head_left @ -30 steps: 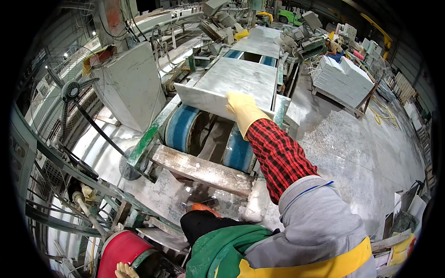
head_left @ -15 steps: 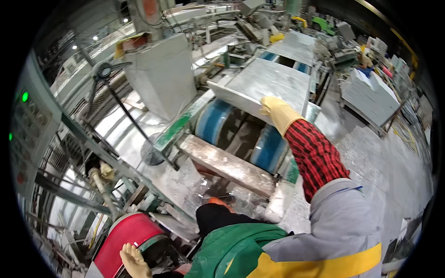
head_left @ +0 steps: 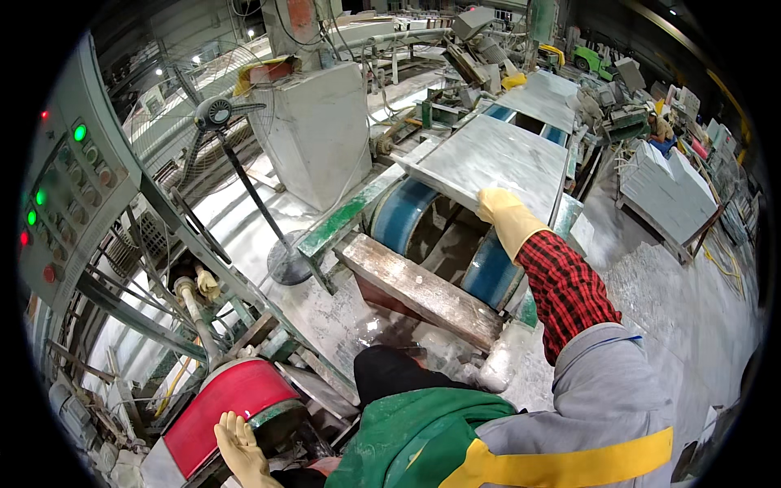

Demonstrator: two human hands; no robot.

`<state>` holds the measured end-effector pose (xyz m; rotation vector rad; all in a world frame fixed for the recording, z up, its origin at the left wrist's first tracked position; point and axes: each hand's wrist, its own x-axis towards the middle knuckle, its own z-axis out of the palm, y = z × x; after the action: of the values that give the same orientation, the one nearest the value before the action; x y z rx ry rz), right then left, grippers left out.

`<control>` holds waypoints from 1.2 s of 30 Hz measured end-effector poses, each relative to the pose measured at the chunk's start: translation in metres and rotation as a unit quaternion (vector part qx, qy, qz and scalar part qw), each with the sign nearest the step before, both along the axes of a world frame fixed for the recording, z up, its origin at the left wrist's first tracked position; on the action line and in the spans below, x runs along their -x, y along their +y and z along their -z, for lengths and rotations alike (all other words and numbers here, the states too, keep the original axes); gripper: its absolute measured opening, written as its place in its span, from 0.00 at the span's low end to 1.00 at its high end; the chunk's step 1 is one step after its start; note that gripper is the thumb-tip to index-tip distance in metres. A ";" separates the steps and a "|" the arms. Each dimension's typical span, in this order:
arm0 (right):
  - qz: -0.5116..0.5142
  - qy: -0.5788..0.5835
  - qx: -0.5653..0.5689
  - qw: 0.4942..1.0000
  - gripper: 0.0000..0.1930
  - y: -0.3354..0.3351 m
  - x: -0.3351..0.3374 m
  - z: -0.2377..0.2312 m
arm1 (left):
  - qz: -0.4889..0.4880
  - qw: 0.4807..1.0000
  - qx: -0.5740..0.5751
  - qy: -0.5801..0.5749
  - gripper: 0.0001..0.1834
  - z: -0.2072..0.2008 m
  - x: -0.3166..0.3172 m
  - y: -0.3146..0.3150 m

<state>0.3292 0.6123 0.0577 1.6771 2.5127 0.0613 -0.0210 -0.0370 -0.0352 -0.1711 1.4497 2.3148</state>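
Observation:
My right hand point(head_left: 506, 220), in a pale yellow rubber glove, is closed on the near edge of a grey-white stone slab point(head_left: 500, 159), close to its right corner. The slab lies flat on a conveyor, its near end over two blue belts point(head_left: 403, 213). My left hand point(head_left: 240, 450), gloved alike, is low on the left with its fingers stretched out and the palm showing. It is beside a red belt point(head_left: 232, 407) on a roller; whether it touches the belt I cannot tell. No object shows in that hand.
A wooden beam point(head_left: 419, 289) crosses the conveyor's near end. A control panel point(head_left: 73, 195) with lit lamps stands at left, a fan point(head_left: 215, 114) beyond it. Another slab point(head_left: 537, 96) lies farther along. Stacked slabs point(head_left: 667, 183) stand on a rack at right, with a person point(head_left: 661, 130) behind.
The view has swung left, so more of the control panel shows. My right hand stays on the slab edge, and my left hand remains stretched out beside the red belt.

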 end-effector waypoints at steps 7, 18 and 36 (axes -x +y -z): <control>-0.006 0.028 0.026 0.999 0.15 0.020 -0.012 0.006 | 0.007 1.000 0.015 0.008 0.34 -0.003 -0.007 0.006; -0.122 0.161 -0.046 0.978 0.19 0.027 -0.036 0.014 | 0.000 0.997 -0.073 -0.004 0.25 -0.009 -0.014 0.012; -0.636 0.210 -0.057 0.740 0.18 -0.341 0.268 -0.071 | 0.152 0.941 -0.293 0.074 0.50 -0.049 -0.020 0.092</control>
<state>0.0612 0.2716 0.1285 -0.3901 3.4696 -0.0559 -0.0008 0.0554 0.0136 0.3778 0.7167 2.4101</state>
